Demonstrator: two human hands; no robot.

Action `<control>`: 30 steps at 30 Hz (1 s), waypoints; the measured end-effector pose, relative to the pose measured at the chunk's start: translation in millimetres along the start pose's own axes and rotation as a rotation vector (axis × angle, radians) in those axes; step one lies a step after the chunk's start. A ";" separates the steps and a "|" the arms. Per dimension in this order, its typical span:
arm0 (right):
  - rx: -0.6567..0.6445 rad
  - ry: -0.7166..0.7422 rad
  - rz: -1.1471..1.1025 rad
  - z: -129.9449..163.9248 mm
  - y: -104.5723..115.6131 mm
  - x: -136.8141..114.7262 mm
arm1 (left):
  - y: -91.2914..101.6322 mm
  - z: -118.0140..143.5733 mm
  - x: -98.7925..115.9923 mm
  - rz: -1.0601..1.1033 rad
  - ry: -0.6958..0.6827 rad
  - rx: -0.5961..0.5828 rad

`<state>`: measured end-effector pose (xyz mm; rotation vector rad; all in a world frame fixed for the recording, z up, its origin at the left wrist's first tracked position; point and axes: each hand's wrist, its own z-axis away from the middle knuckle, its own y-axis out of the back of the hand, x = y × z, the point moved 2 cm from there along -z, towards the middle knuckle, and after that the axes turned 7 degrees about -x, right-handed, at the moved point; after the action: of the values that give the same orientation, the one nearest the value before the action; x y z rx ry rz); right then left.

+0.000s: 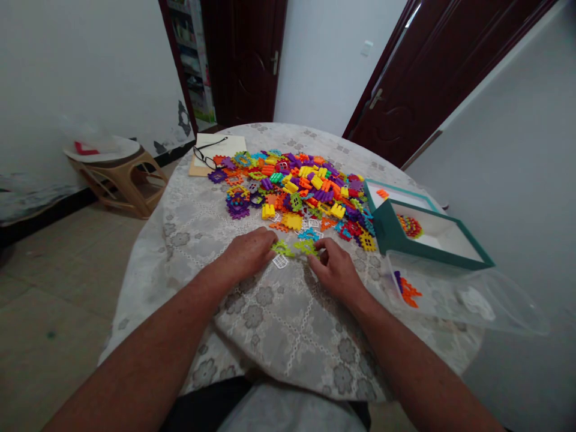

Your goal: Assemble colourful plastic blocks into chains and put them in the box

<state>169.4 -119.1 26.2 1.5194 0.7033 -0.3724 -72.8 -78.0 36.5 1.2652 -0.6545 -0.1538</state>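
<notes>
We note a matt lace-patterned cloth over the table [252, 324]. The coloured building pieces [297, 186] look like smooth, slightly glossy plastic. The teal box [396, 240] appears to be matt cardboard, white inside. The clear bag [472, 300] is thin, shiny plastic film. The stool [123, 174] looks like smooth moulded plastic. The doors [245, 60] show dark, semi-gloss wood.

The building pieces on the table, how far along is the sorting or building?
Barely begun. Done: no finished build is visible. In hand: the left hand and right hand finger two light green pieces beside a white grid piece. Left: the big colourful pile lies loose; the teal box holds few.
</notes>
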 end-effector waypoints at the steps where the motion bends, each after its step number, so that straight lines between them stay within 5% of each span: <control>1: -0.018 0.034 -0.003 0.9 -2.3 -2.7 | -0.5 0.3 1.6 0.011 -0.024 0.014; 8: -0.128 0.097 0.034 0.5 -13.1 -12.5 | -5.4 -1.4 12.0 0.019 -0.073 0.021; 21: -0.136 0.177 0.042 -0.4 -15.1 -12.7 | 1.2 8.9 21.2 0.258 -0.074 0.026; 26: 0.055 0.290 0.149 -13.0 -6.4 1.0 | 0.0 3.6 17.1 0.239 -0.118 0.100; 30: 0.136 0.195 0.350 -26.0 -3.7 19.5 | 2.2 2.2 9.7 0.279 -0.088 0.154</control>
<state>176.9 -90.0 13.4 1.7880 0.5565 -0.0070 -66.6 -83.6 42.4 1.3051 -0.9262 0.0733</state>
